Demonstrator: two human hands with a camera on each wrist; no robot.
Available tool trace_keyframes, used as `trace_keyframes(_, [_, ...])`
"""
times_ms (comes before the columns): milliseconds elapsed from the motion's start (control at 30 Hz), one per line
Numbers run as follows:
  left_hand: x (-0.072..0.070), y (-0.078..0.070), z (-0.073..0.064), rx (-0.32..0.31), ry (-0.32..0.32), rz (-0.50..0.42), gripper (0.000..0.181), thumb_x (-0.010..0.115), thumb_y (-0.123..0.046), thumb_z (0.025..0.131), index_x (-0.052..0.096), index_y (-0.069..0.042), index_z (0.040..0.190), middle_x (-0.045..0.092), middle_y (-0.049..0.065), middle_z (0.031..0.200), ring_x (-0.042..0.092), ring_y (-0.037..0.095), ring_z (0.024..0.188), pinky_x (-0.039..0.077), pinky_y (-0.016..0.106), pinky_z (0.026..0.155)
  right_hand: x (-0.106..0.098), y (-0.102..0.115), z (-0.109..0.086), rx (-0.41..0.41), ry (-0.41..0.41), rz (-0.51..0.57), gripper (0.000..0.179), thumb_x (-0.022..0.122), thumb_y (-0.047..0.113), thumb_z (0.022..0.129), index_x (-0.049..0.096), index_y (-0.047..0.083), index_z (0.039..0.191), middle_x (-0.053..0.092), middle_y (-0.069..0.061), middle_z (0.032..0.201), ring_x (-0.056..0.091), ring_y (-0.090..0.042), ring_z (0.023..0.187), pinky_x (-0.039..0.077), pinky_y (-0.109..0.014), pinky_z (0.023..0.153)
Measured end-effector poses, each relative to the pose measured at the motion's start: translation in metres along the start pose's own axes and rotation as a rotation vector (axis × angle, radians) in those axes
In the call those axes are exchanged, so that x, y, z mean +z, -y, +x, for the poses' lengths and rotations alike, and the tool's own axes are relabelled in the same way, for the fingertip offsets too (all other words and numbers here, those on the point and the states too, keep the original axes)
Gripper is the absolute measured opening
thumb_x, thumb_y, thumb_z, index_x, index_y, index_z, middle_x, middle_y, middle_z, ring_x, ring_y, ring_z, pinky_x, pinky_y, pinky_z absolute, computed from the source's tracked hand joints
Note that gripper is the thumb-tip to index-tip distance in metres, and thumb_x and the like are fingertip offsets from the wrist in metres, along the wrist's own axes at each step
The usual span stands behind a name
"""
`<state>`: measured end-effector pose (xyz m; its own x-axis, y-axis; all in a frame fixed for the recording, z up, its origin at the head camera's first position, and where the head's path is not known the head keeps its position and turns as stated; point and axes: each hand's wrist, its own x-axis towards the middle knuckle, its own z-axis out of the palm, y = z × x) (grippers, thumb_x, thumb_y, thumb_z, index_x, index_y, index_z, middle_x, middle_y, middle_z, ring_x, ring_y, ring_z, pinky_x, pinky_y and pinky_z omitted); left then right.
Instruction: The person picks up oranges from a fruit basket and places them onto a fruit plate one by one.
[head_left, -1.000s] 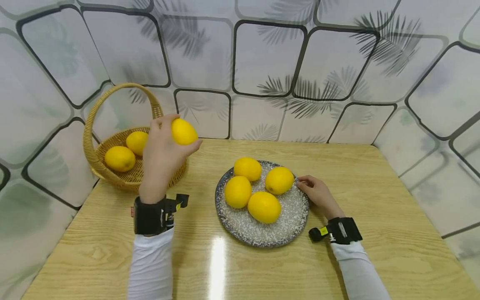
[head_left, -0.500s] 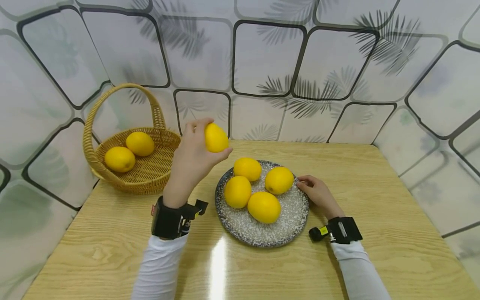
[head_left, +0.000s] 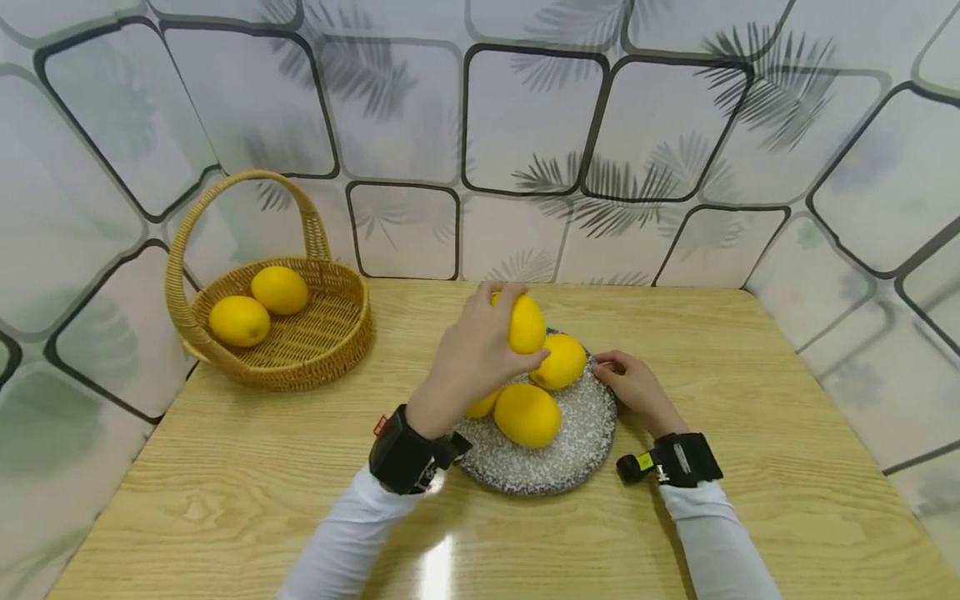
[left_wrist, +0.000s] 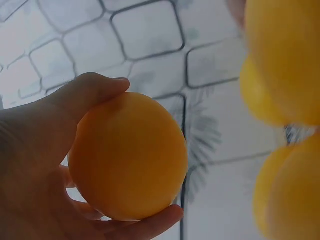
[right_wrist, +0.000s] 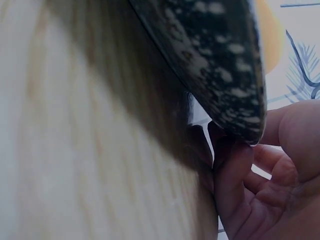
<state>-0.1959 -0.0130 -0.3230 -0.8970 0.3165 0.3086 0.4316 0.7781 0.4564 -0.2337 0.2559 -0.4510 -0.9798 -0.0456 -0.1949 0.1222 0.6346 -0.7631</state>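
My left hand (head_left: 472, 350) grips a yellow lemon (head_left: 528, 324) above the far part of the speckled grey plate (head_left: 581, 442). In the left wrist view, thumb and fingers curl round this lemon (left_wrist: 130, 157). Several lemons lie on the plate, among them a front lemon (head_left: 528, 416) and a right lemon (head_left: 559, 362); my left hand hides part of the others. At the plate's right edge, my right hand (head_left: 637, 392) pinches the rim. The right wrist view has its fingers under the dark rim (right_wrist: 225, 75) and the thumb against the edge.
A wicker basket (head_left: 356, 342) with a tall arched handle stands at the left, holding two lemons (head_left: 240, 321). A patterned wall (head_left: 405, 229) borders the wooden table (head_left: 247, 467) at the back and sides.
My left hand has carried the lemon rightward from beside the basket to over the plate, coming lower at the end. The right hand stays at the plate's rim.
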Motion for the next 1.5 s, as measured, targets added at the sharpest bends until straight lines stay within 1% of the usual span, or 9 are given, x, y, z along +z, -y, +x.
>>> trace_keyframes(167, [0.024, -0.013, -0.001, 0.055, 0.076, -0.015, 0.078, 0.073, -0.05, 0.075, 0.043, -0.019, 0.14, 0.045, 0.013, 0.141, 0.056, 0.024, 0.106, 0.062, 0.039, 0.07, 0.001, 0.004, 0.0, 0.01, -0.011, -0.015, 0.049, 0.049, 0.03, 0.1, 0.05, -0.001, 0.138, 0.056, -0.031, 0.13, 0.054, -0.039, 0.114, 0.048, -0.052, 0.097])
trace_keyframes(400, [0.047, -0.021, -0.003, 0.123, 0.11, 0.013, 0.079, 0.073, -0.05, 0.075, 0.043, -0.019, 0.142, 0.047, 0.014, 0.142, 0.06, 0.022, 0.102, 0.062, 0.034, 0.07, -0.001, 0.008, -0.001, 0.023, -0.013, -0.02, 0.05, 0.049, 0.029, 0.099, 0.049, -0.003, 0.138, 0.055, -0.033, 0.132, 0.052, -0.042, 0.116, 0.046, -0.056, 0.101])
trace_keyframes(533, [0.06, -0.027, -0.007, 0.15, 0.154, 0.026, 0.08, 0.071, -0.052, 0.076, 0.043, -0.02, 0.143, 0.047, 0.013, 0.142, 0.058, 0.023, 0.109, 0.062, 0.032, 0.066, 0.0, 0.007, 0.0, -0.008, -0.021, -0.027, 0.047, 0.049, 0.027, 0.099, 0.052, -0.005, 0.135, 0.058, -0.035, 0.127, 0.054, -0.043, 0.113, 0.048, -0.056, 0.098])
trace_keyframes(667, [0.073, -0.031, -0.01, 0.188, 0.197, 0.036, 0.076, 0.071, -0.052, 0.077, 0.044, -0.021, 0.141, 0.049, 0.011, 0.139, 0.055, 0.022, 0.113, 0.059, 0.03, 0.064, 0.001, 0.005, 0.0, -0.04, -0.039, -0.027, 0.042, 0.047, 0.018, 0.098, 0.054, -0.007, 0.131, 0.062, -0.036, 0.12, 0.058, -0.041, 0.106, 0.051, -0.05, 0.091])
trace_keyframes(833, [0.086, -0.035, -0.012, 0.218, 0.217, 0.089, 0.078, 0.071, -0.055, 0.076, 0.043, -0.021, 0.141, 0.052, 0.011, 0.137, 0.056, 0.022, 0.114, 0.06, 0.032, 0.061, 0.001, 0.006, 0.0, -0.023, -0.035, -0.015, 0.042, 0.046, 0.016, 0.098, 0.054, -0.007, 0.132, 0.06, -0.035, 0.122, 0.057, -0.04, 0.106, 0.051, -0.048, 0.09])
trace_keyframes(1000, [0.095, -0.038, -0.014, 0.247, 0.23, 0.189, 0.08, 0.069, -0.059, 0.076, 0.043, -0.022, 0.143, 0.052, 0.009, 0.139, 0.052, 0.023, 0.12, 0.062, 0.034, 0.063, 0.0, 0.008, -0.001, 0.004, -0.017, -0.011, 0.045, 0.044, 0.018, 0.098, 0.05, -0.004, 0.136, 0.058, -0.034, 0.128, 0.054, -0.042, 0.113, 0.049, -0.054, 0.097])
trace_keyframes(1100, [0.098, -0.039, -0.014, 0.256, 0.221, 0.227, 0.082, 0.07, -0.059, 0.076, 0.042, -0.022, 0.144, 0.051, 0.008, 0.141, 0.049, 0.023, 0.124, 0.063, 0.035, 0.07, 0.0, 0.009, -0.002, 0.021, -0.009, 0.004, 0.046, 0.044, 0.017, 0.097, 0.049, -0.003, 0.138, 0.057, -0.033, 0.13, 0.054, -0.042, 0.115, 0.049, -0.054, 0.099])
trace_keyframes(1300, [0.104, -0.038, -0.015, 0.279, 0.244, 0.239, 0.083, 0.073, -0.056, 0.074, 0.043, -0.023, 0.144, 0.049, 0.004, 0.145, 0.044, 0.026, 0.129, 0.061, 0.042, 0.084, 0.001, 0.009, -0.003, 0.027, -0.004, 0.019, 0.047, 0.047, 0.022, 0.098, 0.049, -0.003, 0.138, 0.057, -0.033, 0.131, 0.054, -0.042, 0.116, 0.049, -0.055, 0.099])
trace_keyframes(1500, [0.108, -0.036, -0.017, 0.33, 0.271, 0.322, 0.076, 0.07, -0.06, 0.076, 0.05, -0.024, 0.14, 0.05, 0.001, 0.144, 0.044, 0.025, 0.127, 0.059, 0.037, 0.091, 0.001, 0.009, -0.004, 0.011, -0.015, 0.033, 0.048, 0.049, 0.026, 0.099, 0.05, -0.004, 0.137, 0.058, -0.033, 0.129, 0.056, -0.041, 0.113, 0.049, -0.053, 0.098])
